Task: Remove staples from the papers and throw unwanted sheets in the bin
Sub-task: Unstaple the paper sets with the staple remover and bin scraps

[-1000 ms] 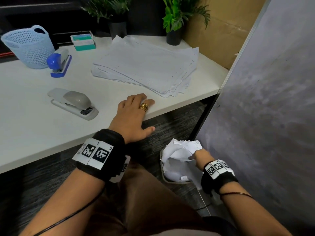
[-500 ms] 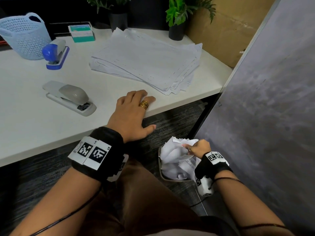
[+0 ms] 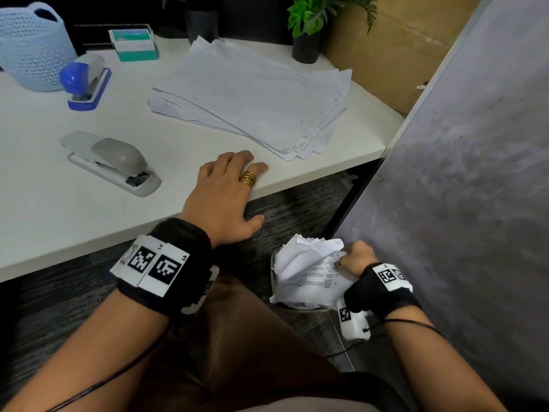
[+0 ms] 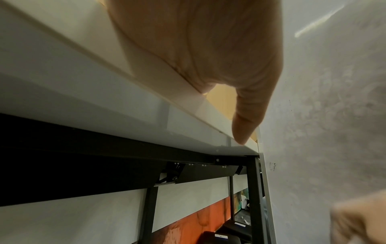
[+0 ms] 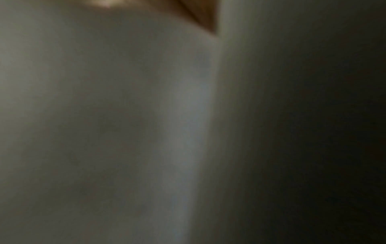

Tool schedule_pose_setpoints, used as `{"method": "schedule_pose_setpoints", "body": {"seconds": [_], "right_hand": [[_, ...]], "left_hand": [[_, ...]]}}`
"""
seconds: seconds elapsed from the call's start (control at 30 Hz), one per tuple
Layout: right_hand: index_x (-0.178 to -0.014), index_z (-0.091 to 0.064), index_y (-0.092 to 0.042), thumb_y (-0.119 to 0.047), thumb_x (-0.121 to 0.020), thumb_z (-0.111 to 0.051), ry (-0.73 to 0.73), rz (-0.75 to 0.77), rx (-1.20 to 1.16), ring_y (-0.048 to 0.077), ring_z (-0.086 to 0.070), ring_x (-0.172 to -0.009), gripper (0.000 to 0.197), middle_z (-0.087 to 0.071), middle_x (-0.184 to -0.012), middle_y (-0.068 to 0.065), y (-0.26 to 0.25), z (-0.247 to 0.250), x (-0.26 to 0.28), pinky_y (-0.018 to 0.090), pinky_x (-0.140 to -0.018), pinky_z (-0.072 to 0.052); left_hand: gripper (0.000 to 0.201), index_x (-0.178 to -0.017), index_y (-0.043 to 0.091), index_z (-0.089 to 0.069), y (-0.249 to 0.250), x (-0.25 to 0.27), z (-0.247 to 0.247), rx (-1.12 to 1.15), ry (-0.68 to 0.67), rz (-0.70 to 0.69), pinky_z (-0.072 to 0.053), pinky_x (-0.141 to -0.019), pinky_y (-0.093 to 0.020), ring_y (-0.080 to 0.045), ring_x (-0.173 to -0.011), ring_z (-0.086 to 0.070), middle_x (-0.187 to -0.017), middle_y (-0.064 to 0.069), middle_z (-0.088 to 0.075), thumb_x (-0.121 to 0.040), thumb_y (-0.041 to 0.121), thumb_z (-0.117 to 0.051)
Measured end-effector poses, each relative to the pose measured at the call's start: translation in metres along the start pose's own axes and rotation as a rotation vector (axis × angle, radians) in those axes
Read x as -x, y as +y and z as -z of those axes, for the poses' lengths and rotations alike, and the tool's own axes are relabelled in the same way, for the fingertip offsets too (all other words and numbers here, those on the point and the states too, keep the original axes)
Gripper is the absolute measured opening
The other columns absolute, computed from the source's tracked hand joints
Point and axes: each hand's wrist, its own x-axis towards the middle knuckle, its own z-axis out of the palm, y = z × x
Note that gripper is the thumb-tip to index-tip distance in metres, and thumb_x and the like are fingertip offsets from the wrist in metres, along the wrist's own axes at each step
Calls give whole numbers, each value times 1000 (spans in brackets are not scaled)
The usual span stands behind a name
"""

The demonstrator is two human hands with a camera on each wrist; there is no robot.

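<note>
A stack of white papers [image 3: 252, 93] lies fanned on the white desk [image 3: 44, 209]. My left hand [image 3: 225, 185], wearing a gold ring, rests flat on the desk's front edge; the left wrist view shows its palm [image 4: 208, 49] on that edge with the thumb hanging over. Below the desk a bin [image 3: 271, 270] is stuffed with crumpled sheets [image 3: 303, 263]. My right hand [image 3: 355, 257] is at the bin's right side, fingers curled on a crumpled printed sheet [image 3: 323, 275]. The right wrist view is only a grey blur.
A grey stapler [image 3: 113, 162] lies left of my left hand. Behind it are a blue stapler [image 3: 86, 80], a pale blue basket [image 3: 32, 52] and a small teal box [image 3: 135, 44]. A potted plant [image 3: 309, 25] stands at the back. A grey partition [image 3: 460, 173] walls the right side.
My right hand has drawn slightly up out of the crumpled papers and now curls on the printed sheet at the bin's top. The left hand has stayed on the desk edge.
</note>
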Motion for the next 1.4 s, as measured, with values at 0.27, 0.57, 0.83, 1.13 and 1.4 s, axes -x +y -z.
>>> {"method": "schedule_pose_setpoints", "body": {"seconds": [0.27, 0.57, 0.83, 1.13, 1.4], "right_hand": [[-123, -58, -25, -9, -82, -63, 356, 199, 35, 33, -57, -109, 45, -63, -113, 14, -17, 71, 51, 35, -91, -45], [-82, -75, -3, 1, -81, -64, 528, 243, -337, 17, -60, -76, 12, -72, -84, 12, 4, 82, 59, 0, -67, -28], [-89, -75, -10, -43, -77, -72, 288, 145, -418, 3, -57, -68, 35, -68, -75, 0, 17, 79, 48, 7, -62, -41], [-104, -73, -20, 3, -74, -53, 309, 213, 28, 35, -63, -97, 43, -71, -96, 16, 10, 67, 35, 33, -86, -47], [-80, -66, -3, 9, -76, -55, 608, 163, -104, 45, -61, -76, 16, -65, -74, 27, 18, 67, 27, 38, -61, -41]], "left_hand": [[54, -122, 14, -56, 26, 10, -20, -108, 322, -220, -24, -101, -49, -32, -119, -41, -132, -15, -50, -69, 21, -66], [83, -147, 29, -20, 54, -28, -119, 391, -409, -83, -33, -107, -45, -30, -133, -29, -152, -3, -13, -80, 30, -69], [45, -125, 28, -59, 76, -60, -149, 612, -356, -59, -45, -97, -40, -30, -114, -56, -129, -9, -58, -84, 17, -43], [34, -125, 10, -54, 66, -75, -159, 479, -463, 91, -41, -92, -29, -29, -113, -56, -123, -14, -59, -92, 18, -54], [94, -145, 10, -26, 67, -75, -220, 11, -825, 1, -28, -110, -43, -32, -137, -27, -149, -13, -28, -73, 52, -71]]}}
